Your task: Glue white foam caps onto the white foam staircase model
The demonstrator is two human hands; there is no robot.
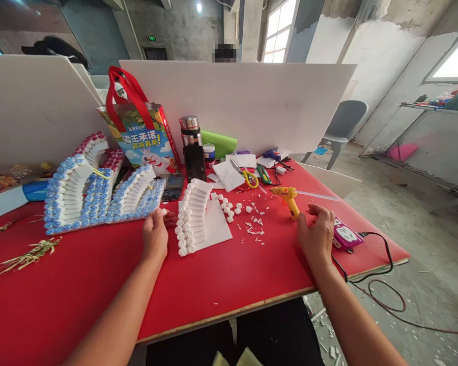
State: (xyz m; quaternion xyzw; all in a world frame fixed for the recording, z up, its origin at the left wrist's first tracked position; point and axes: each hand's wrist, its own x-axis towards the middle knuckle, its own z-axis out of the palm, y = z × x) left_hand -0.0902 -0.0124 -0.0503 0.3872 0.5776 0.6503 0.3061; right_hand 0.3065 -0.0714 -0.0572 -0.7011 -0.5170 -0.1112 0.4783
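My left hand (155, 235) pinches a small white roll (164, 211) between thumb and fingertips, just left of a white card (218, 223). A curved, stepped row of white rolls (189, 218) stands along that card's left side. Several loose white rolls (230, 208) lie right of it. My right hand (317, 231) is beside a yellow glue gun (289, 200), its thumb at the handle's end and its fingers apart and bent. Whether the thumb touches the handle is hard to tell. Farther left stands a similar curved piece with blue-tipped rolls (68, 195).
A purple power strip (345, 235) with a black cable sits right of my right hand. White scraps (256, 226), yellow scissors (249, 178), a green cutter (264, 174), a flask (193, 147) and a printed bag (145, 134) are behind. Dry stalks (29, 255) lie left.
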